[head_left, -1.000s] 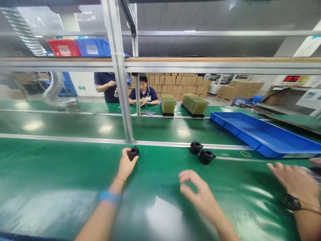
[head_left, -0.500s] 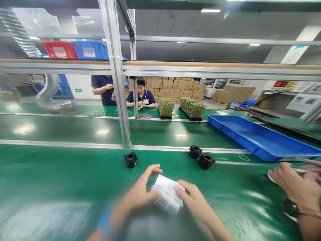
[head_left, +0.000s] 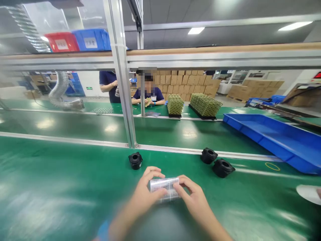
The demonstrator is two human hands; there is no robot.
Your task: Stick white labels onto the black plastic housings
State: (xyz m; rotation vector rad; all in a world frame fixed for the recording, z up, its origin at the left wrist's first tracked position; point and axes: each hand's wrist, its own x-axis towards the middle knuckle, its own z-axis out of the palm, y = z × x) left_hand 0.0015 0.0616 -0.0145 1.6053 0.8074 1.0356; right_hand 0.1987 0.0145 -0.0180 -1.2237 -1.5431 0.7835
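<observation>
A shiny, whitish rolled sheet (head_left: 160, 184) with pale dividing lines lies crosswise between my hands, above the green work surface. My left hand (head_left: 145, 191) grips its left end, thumb in front and fingers curled behind. At the right end, my right hand (head_left: 193, 194) pinches the sheet between thumb and fingers. What is printed on it is too blurred to read. A black ring-shaped part (head_left: 135, 161) with a central hole sits just beyond my left hand. Two similar parts, a black ring (head_left: 209, 156) and another black ring (head_left: 223, 168), stand farther right.
A blue tray (head_left: 263, 140) lies at the right, near a yellow rubber band (head_left: 272, 166). A white piece (head_left: 309, 194) shows beside a co-worker's fingertips at the right edge. A metal post (head_left: 126, 100) rises ahead. Green lattice stacks (head_left: 204, 104) and two people are across the bench.
The sheet has turned from a tilted position to nearly level and now looks like a roll. My right hand's fingers have closed in on its end. The co-worker's hands have mostly left view.
</observation>
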